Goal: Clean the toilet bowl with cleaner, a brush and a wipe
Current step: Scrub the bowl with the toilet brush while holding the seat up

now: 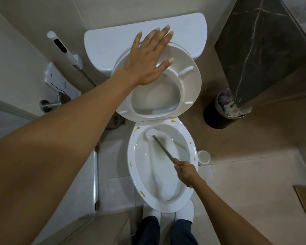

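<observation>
While gripping the handle end, right hand (185, 172) fisted around the brush (163, 150); shaft running up toward eleven o'clock, head pressed under the back rim of the toilet bowl (193, 152). Left hand (148, 57) flat, fingers spread, steadying the raised seat (187, 89). Orange smears on the rim, probably next.

Tiled floor (237, 174), toilet (193, 174), bin (217, 119), cup (203, 157)

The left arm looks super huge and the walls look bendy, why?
Head view: the wide lens stretches the edges, so the left arm near the camera balloons and the walls lean; the brush head is blurred, the shiny bowl shows soft glare.
</observation>
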A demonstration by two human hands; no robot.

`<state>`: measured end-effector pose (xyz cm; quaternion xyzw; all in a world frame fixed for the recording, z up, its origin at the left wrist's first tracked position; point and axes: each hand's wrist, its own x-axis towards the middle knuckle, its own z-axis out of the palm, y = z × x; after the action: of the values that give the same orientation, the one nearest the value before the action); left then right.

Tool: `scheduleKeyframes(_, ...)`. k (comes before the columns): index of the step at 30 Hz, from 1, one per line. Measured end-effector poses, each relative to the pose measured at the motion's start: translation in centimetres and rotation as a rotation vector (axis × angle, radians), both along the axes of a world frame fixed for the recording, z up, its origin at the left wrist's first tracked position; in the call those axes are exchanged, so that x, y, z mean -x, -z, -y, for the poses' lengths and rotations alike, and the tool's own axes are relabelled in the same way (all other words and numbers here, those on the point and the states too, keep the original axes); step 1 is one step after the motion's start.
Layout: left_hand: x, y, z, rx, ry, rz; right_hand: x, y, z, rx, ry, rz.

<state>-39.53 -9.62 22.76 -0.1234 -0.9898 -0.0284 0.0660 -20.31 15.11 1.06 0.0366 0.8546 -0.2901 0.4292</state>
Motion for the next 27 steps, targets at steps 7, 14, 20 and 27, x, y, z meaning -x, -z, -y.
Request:
scheduleKeyframes(7, 0.1, 0.0, 0.5, 0.055, 0.076, 0.014, -1.3, 0.5, -1.6, -0.02, -0.173, 0.021)
scheduleKeyframes(14, -2.1, 0.6, 2.6, 0.141, 0.137, -0.042, 0.3, 0.1, -0.8, 0.004, -0.071, -0.015)
scheduleKeyframes(20, -2.1, 0.7, 2.3, 0.122, 0.11, -0.041, -1.8, 0.5, -2.1, -0.014, -0.275, 0.003)
scheduleKeyframes(27, -2.2, 0.8, 2.0, 0.108, 0.086, -0.037, 1.5, 0.5, -1.2, -0.065, -0.159, -0.081)
